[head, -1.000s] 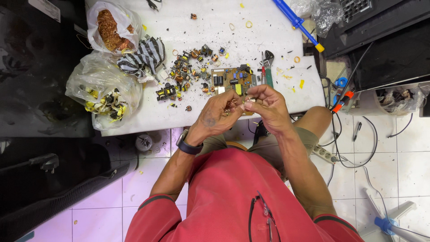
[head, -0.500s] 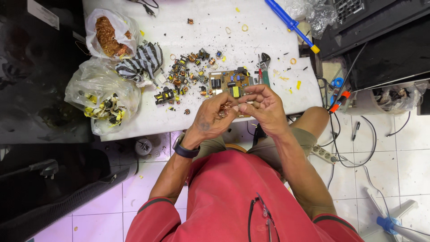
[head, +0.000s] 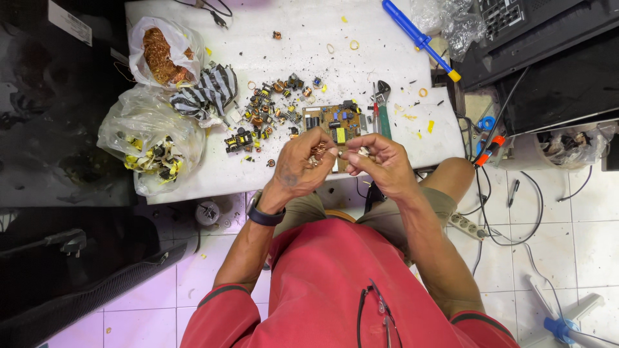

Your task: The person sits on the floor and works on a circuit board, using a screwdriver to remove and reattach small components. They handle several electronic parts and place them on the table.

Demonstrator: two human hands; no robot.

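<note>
Coppery wire coil (head: 318, 152) gleams; clear plastic bags (head: 149, 138) look glossy, crinkled.

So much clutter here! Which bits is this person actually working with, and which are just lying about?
In use:
left hand pinching a small copper-wound coil
right hand pinching a small pale part
circuit board
heap of loose coils

Lying about:
blue screwdriver
bag of copper wire
wrench
power strip

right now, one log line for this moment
left hand: holds copper coil bits | right hand: pinches small part | circuit board: on white table
</note>
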